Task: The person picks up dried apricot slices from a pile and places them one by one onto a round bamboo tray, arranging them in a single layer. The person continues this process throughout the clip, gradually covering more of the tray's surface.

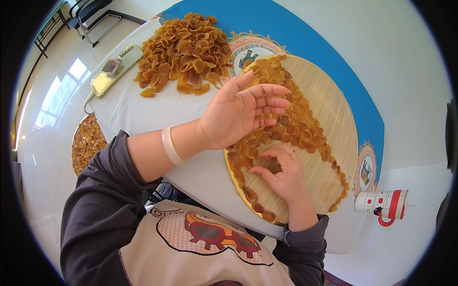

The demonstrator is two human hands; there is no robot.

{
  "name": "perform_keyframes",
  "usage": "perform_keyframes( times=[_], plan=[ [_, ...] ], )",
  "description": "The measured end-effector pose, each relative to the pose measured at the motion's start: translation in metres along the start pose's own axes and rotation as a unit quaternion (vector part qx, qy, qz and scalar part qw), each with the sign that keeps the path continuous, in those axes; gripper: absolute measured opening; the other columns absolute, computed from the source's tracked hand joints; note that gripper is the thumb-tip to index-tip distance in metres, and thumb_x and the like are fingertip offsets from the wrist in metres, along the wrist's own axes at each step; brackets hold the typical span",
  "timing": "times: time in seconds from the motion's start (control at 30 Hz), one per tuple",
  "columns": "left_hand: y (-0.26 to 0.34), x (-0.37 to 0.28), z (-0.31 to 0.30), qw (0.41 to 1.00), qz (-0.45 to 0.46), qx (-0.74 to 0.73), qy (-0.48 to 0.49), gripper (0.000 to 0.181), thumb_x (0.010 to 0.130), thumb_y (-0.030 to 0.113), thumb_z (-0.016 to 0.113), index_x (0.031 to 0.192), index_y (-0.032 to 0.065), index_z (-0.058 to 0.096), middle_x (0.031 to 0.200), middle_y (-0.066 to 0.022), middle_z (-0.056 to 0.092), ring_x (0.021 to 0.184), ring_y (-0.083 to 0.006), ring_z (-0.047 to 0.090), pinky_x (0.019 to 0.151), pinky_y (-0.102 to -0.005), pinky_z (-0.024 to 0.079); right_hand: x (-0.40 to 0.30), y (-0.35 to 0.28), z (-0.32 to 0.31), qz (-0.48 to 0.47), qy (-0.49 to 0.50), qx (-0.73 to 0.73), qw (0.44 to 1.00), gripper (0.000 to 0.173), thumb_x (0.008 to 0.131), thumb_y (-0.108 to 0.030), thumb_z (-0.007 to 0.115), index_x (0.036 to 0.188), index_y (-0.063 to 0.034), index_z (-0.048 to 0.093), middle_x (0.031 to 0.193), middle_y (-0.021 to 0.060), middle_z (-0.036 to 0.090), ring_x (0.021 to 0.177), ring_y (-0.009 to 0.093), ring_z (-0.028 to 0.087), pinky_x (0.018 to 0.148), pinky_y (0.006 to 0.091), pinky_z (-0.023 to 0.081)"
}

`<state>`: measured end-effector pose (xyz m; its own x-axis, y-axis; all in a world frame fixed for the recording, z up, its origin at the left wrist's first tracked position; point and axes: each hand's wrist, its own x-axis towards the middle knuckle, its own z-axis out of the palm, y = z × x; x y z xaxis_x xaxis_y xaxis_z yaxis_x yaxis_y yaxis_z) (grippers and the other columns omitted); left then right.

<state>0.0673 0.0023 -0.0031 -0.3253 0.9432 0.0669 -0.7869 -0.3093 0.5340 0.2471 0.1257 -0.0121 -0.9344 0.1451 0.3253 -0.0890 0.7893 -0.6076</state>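
Observation:
A round slatted bamboo tray (322,93) lies before me, with dried amber-brown slices (304,128) spread in a band across it and along its near left rim. Over the tray's left part is my left hand (243,111), palm turned up, fingers apart, holding nothing I can make out. It hides some of the slices beneath it. My right hand (286,171) is low over the tray, thumb and fingers curved with a gap between them. Its fingertips are beside the slices at the left rim; whether they touch one, I cannot tell.
A large heap of the same slices (189,53) sits on the white tablecloth (143,111) at the far left. Beside it lies a phone in a clear case (116,69) with a cable. A red-handled cup (383,204) stands right. Another slice-filled round tray (87,143) is lower left.

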Motion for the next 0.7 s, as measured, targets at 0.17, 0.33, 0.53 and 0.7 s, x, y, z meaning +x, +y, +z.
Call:
perform_keyframes(
  times=[0.17,0.33,0.53,0.7],
  plan=[
    [0.001,0.0,-0.001,1.0,-0.002,-0.008,0.001,0.069,0.101,0.057,0.029,0.133,0.0027,0.055,0.121,-0.0096,0.063,0.112,-0.0216,0.058,0.102,-0.0384,0.043,0.0,0.006,0.002,0.005,0.003,0.019,1.0,0.038,0.065,-0.02,0.09,0.089,-0.0055,0.065,0.091,0.0097,0.064,0.079,0.027,0.063,0.069,0.0357,0.052],
    [0.006,0.001,0.0,0.994,0.028,0.106,-0.003,0.056,0.105,0.046,0.033,0.135,0.0029,0.052,0.124,-0.0083,0.061,0.112,-0.0188,0.057,0.1,-0.0358,0.043,-0.004,0.006,0.001,0.09,0.025,0.133,0.987,0.026,0.08,-0.019,0.084,0.088,-0.0038,0.064,0.082,0.0062,0.06,0.068,0.017,0.056,0.06,0.0281,0.046],
    [0.065,-0.003,0.024,0.785,0.123,0.603,0.072,0.054,0.102,0.038,0.052,0.144,0.0048,0.046,0.138,-0.011,0.05,0.122,-0.0221,0.051,0.104,-0.0365,0.042,-0.007,0.007,0.005,0.107,0.054,0.125,0.985,0.023,0.091,-0.016,0.072,0.078,-0.0008,0.062,0.072,0.0054,0.054,0.06,0.016,0.049,0.054,0.0286,0.038],
    [0.174,0.051,-0.026,0.497,0.005,0.809,0.316,0.073,0.095,0.055,0.052,0.152,0.0118,0.038,0.156,-0.0216,0.029,0.144,-0.0412,0.03,0.116,-0.0487,0.032,-0.004,0.008,0.008,0.119,0.07,0.105,0.985,0.026,0.093,-0.02,0.07,0.077,-0.0005,0.063,0.068,0.0074,0.052,0.059,0.019,0.05,0.055,0.0307,0.04]
  ],
)
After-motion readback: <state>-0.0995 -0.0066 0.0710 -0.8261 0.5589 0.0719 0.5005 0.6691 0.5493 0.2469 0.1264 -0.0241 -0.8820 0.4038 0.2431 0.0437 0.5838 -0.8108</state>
